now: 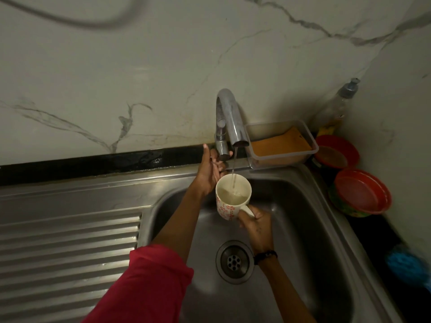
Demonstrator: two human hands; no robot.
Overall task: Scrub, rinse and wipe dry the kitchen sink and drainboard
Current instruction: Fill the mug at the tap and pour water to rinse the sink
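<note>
A steel sink point(310, 229) with a round drain point(234, 261) has a ribbed drainboard point(70, 250) on its left. A chrome tap point(229, 117) runs a thin stream of water into a white mug point(229, 198) with red flowers, which is partly filled. My right hand point(256, 223) grips the mug by its handle, holding it under the spout above the basin. My left hand point(211, 170) reaches up to the tap's base, its fingers curled round the lower handle.
A clear plastic tub point(282, 143) with an orange sponge sits behind the sink. A dish-soap bottle point(335, 108) stands in the corner. Two red bowls point(361, 191) are on the right counter, with a blue scrubber point(407, 264) nearer me. The marble wall is close behind.
</note>
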